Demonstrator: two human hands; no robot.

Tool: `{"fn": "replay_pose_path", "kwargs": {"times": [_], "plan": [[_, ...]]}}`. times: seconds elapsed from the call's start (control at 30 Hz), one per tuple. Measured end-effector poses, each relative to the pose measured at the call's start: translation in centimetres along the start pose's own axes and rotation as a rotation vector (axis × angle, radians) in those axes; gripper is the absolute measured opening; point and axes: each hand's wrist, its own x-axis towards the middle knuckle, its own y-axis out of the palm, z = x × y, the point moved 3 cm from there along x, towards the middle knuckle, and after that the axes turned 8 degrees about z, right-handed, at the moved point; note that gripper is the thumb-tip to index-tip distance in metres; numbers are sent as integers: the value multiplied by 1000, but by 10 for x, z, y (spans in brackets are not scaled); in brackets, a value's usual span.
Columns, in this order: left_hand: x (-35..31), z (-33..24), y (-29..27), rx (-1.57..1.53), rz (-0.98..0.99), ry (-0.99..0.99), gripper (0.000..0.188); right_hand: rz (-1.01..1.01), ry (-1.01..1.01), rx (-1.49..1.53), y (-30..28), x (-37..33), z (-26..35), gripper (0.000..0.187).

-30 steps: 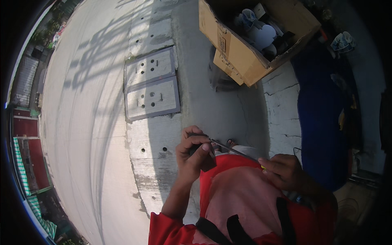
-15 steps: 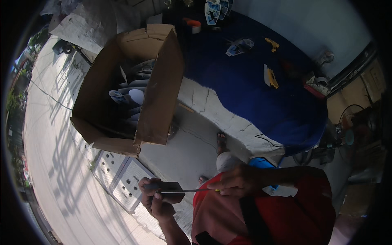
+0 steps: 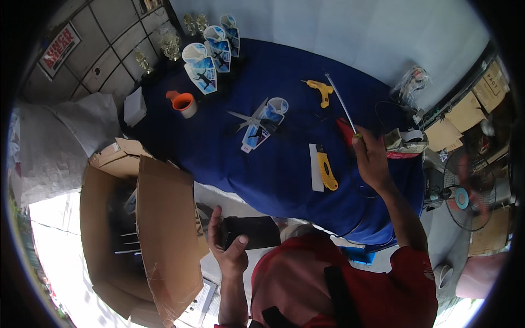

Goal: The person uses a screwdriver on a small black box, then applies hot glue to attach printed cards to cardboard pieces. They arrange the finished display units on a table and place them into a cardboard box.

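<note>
My left hand (image 3: 232,254) holds a dark rectangular block (image 3: 254,232) in front of my chest, thumb on its near edge and fingers on the far side. Out over the right part of the table, my right hand (image 3: 373,161) is closed round the handle of a screwdriver (image 3: 340,101), its long thin metal shaft slanting up to the left. Left of that hand, a yellow utility knife (image 3: 327,172) lies by a white strip (image 3: 316,168). Farther off lies a yellow glue gun (image 3: 321,91). Scissors (image 3: 250,119) rest on a printed blue-and-white cutout (image 3: 257,135).
A blue cloth (image 3: 290,186) covers the table. An open cardboard box (image 3: 169,246) stands at left. At the back are upright printed cutouts (image 3: 202,74), gold figurines (image 3: 169,44) and an orange-and-white roll (image 3: 183,104). A tape dispenser (image 3: 404,142) and a fan (image 3: 465,197) are at right.
The screwdriver shaft, earlier against the dark block, is now apart from it. My right hand has carried it away over the table. The view has swung up toward the table.
</note>
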Motion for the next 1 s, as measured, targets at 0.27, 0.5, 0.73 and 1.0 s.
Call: {"fn": "replay_pose_path", "kwargs": {"times": [0.27,0.5,0.73,1.0], "plan": [[138,79,62,566,105,340,81,109,358,-579,-18,138,-183,28],[135,85,43,1142,396,285,88,11,130,-425,34,181,-162,36],[171,90,49,1321,534,46,95,233,518,26,98,233,-153,34],[178,88,52,1326,459,5,94,342,441,816,69,214,-119,26]]}}
